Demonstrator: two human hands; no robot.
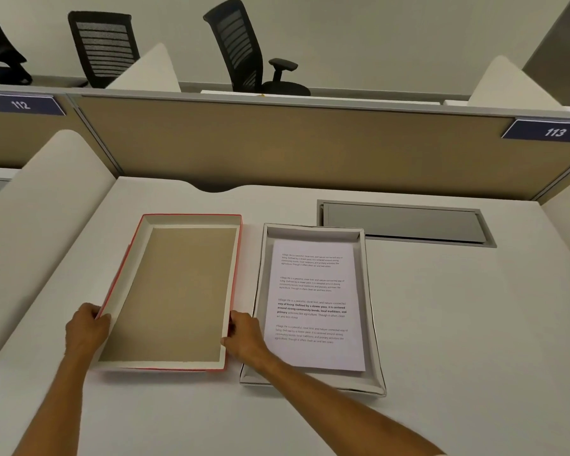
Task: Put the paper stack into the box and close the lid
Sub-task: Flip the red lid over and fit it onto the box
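Observation:
A shallow white box lies open on the desk, right of centre. The printed paper stack rests flat inside it. To its left lies the lid, upside down, red outside with a brown cardboard inside. My left hand grips the lid's left wall near the front. My right hand grips the lid's right wall, between lid and box. The lid's left side looks slightly raised off the desk.
The white desk has a grey cable hatch behind the box. A tan partition runs along the back with number plates 112 and 113. White side dividers stand left and right. Black office chairs stand beyond the partition.

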